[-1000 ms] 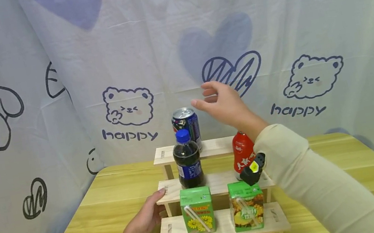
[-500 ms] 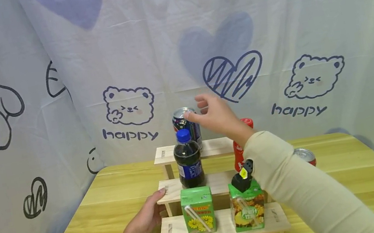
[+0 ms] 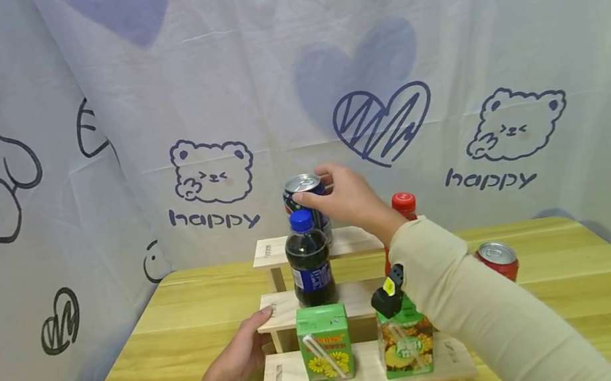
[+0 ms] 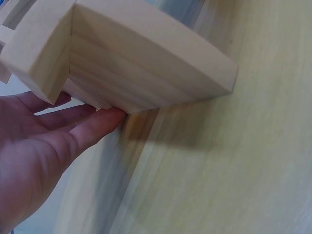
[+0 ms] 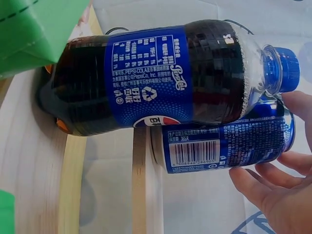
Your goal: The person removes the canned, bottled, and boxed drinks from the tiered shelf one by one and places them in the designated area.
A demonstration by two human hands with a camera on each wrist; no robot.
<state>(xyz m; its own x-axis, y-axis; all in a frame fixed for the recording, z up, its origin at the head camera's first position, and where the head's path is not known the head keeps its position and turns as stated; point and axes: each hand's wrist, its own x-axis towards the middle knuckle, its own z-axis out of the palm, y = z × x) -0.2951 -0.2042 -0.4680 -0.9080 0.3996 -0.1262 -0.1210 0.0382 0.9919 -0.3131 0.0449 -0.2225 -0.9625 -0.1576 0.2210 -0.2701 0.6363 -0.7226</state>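
At the top step of a three-tiered wooden stand [image 3: 367,363], my right hand [image 3: 347,195] holds a dark blue soda can [image 3: 302,183] near its rim, thumb in front and fingers behind. In the right wrist view, fingertips touch the can [image 5: 204,148] low on its upper half, and the thumb is beside the blue bottle cap. A Pepsi bottle [image 3: 311,267] stands on the middle step, partly covering the can. My left hand [image 3: 234,363] grips the left end of the middle step, thumb on top; in the left wrist view its fingers touch the wooden side support [image 4: 131,63].
Two green drink cartons, one with yellow flowers [image 3: 326,349] and one with pineapple [image 3: 407,352], stand on the lowest step. A red bottle [image 3: 403,202] is partly behind my right arm. A red can [image 3: 499,260] stands on the table [image 3: 569,281] to the right.
My right hand has come down and leftward from above the stand onto the blue can. The red can has come into sight beside the sleeve. My left hand stays put.
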